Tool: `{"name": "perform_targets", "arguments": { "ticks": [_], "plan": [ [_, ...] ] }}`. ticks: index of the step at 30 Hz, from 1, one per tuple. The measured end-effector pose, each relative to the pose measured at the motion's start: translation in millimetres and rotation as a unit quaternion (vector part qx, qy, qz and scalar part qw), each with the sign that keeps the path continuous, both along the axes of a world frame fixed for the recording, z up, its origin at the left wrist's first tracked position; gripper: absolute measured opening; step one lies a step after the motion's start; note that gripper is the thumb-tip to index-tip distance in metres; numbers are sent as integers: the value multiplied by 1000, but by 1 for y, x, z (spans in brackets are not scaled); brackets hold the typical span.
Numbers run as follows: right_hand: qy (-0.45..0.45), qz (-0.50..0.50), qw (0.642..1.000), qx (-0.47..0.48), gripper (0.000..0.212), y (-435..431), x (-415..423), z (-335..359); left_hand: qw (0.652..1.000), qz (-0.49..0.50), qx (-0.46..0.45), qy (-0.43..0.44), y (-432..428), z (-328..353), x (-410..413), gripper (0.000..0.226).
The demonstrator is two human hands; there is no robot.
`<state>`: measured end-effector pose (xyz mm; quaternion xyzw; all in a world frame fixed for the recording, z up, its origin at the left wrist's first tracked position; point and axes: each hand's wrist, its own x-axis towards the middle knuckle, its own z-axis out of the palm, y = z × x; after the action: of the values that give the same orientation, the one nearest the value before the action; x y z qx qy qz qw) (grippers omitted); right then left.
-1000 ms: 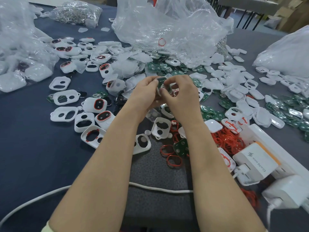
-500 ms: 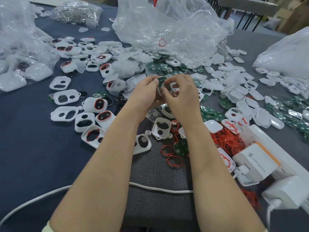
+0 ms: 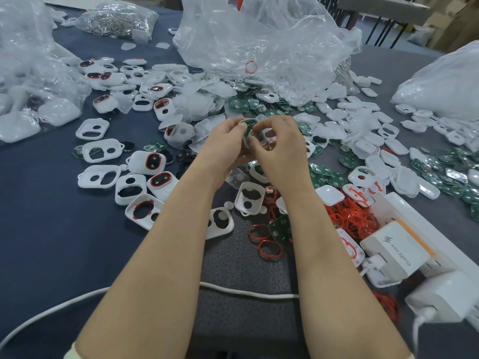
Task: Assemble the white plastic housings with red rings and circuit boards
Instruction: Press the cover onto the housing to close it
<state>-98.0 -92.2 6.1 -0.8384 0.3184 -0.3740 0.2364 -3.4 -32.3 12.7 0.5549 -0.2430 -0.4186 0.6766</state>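
Observation:
Above the middle of the table, my left hand (image 3: pixel 225 146) and my right hand (image 3: pixel 281 149) meet and together pinch a small white plastic housing (image 3: pixel 261 137) with a green circuit board (image 3: pixel 250 123) at its top. My fingers hide most of the piece. Empty white housings (image 3: pixel 251 197) lie just below my hands. Loose red rings (image 3: pixel 268 248) lie near my right forearm, and a bigger tangle of red rings (image 3: pixel 350 216) sits further right. Housings fitted with red rings (image 3: pixel 154 161) lie to the left. Green circuit boards (image 3: pixel 326 177) are scattered to the right.
Crumpled clear plastic bags (image 3: pixel 259 35) fill the back and the left edge. A white power strip with chargers (image 3: pixel 404 250) sits at the right, and a white cable (image 3: pixel 246 294) runs under my forearms. White covers (image 3: pixel 363 130) are strewn over the grey mat and blue cloth.
My hands stay in place on the same piece. Only the fingertips shift a little around the housing and board.

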Motion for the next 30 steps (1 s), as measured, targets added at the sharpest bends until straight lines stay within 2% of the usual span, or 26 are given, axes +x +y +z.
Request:
{"name": "perform_targets", "arguments": {
  "ticks": [5, 11, 16, 19, 22, 30],
  "plan": [
    [5, -1, 1000, 7, 15, 0, 0, -1, 1000, 1, 0, -31, 1, -2, 0, 21],
    [-8, 36, 999, 34, 18, 2, -1, 2, 999, 29, -2, -26, 1, -2, 1, 25],
    [-98, 13, 981, 164, 29, -2, -3, 6, 998, 51, -31, -26, 0, -2, 3, 21],
    [-140, -30, 962, 231, 28, -8, -4, 5, 997, 60, -45, -4, 1, -1, 4, 20],
    [-161, -28, 947, 276, 27, -9, -3, 5, 997, 51, -49, -16, 1, -2, 4, 20],
    [-123, 22, 955, 269, 9, -8, -3, 2, 996, 1, -44, -73, 0, -2, 1, 23]
  ]
}}
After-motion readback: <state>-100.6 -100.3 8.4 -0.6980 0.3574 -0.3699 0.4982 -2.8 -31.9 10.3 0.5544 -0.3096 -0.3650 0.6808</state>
